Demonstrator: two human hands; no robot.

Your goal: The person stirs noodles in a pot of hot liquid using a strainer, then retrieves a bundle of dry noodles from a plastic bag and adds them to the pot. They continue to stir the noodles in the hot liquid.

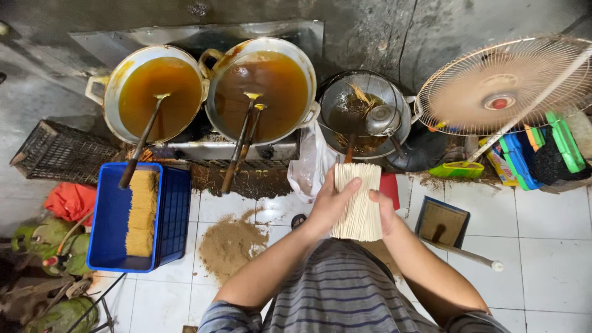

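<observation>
Both hands clamped on one bundle of pale sticks (358,201), held level in front of the striped shirt (345,290), above the white tiled floor (542,240). Left hand (330,203) wraps the bundle's left edge, fingers laid over the top face. Right hand (386,213) grips the right edge, thumb on top. Bundle's long axis points away from the person, far end near the strainer wok.

Floor level: brown powder pile (231,243) left of the arms. Dustpan (441,223) with white handle to the right. Blue crate (114,216) further left, holding a row of tan stick bundles (142,213). Red cloth (71,200) and green gas cylinders (58,246) beyond the crate at the left edge.

Further out: left wok (154,92) and middle wok (262,86), both full of brown oil, each with long-handled ladles standing in it. Right of them, a dark wok (364,114) with wire strainer and some fried bits. White plastic bag (308,166) hangs between the middle wok and the bundle. Far right: fan (505,83) spinning, blades blurred.
</observation>
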